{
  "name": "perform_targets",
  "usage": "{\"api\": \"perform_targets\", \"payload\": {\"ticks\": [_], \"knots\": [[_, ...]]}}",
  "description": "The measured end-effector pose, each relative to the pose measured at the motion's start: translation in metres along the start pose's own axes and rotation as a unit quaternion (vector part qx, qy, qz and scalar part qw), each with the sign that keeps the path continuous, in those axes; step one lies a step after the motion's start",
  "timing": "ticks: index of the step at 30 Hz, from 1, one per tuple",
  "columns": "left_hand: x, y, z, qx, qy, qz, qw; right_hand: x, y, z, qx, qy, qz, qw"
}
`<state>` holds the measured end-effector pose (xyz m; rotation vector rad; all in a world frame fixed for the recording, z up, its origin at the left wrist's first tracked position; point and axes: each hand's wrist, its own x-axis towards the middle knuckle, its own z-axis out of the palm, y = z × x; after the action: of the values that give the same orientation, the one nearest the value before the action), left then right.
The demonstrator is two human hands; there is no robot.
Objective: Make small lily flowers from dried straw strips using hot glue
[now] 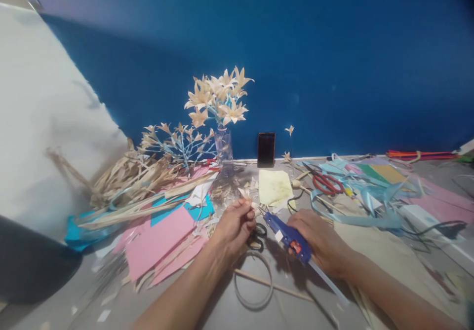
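Observation:
My left hand (236,224) is closed in a pinch around a small pale petal piece (244,192) near the middle of the table. Just to its right, my right hand (314,236) grips a blue glue gun (289,237), whose nozzle points up and left, close to my left fingertips. A clear glue stick (329,281) sticks out of the gun's rear. Black-handled scissors (258,236) lie beside my left hand, partly hidden by it. Below them rest a round ring (253,305) and a thin stick (276,284).
A clear bottle (223,150) holds pale flowers (218,93). A phone (266,150) leans on the blue wall. Dried husks (129,177) and pink paper (159,243) lie left; yellow paper (275,188) is ahead. Red scissors (328,184) and blue ribbon (370,219) lie right.

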<state>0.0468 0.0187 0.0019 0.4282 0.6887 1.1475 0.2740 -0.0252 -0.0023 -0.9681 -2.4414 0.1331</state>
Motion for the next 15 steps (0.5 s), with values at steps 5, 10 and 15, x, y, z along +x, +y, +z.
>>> {"api": "perform_targets", "payload": {"ticks": [5, 10, 15], "knots": [[0.0021, -0.0008, -0.0011, -0.005, -0.002, -0.001, 1.000, -0.0013, -0.0020, -0.0003, 0.005, -0.013, 0.033, 0.999], [0.0024, -0.0019, -0.0016, -0.003, -0.005, -0.007, 1.000, -0.0020, 0.0020, 0.0022, 0.004, -0.020, 0.024, 0.999], [0.0020, -0.0020, -0.0016, -0.001, -0.010, -0.011, 1.000, -0.0024, 0.0009, 0.0009, -0.009, -0.028, 0.040, 0.999]]}}
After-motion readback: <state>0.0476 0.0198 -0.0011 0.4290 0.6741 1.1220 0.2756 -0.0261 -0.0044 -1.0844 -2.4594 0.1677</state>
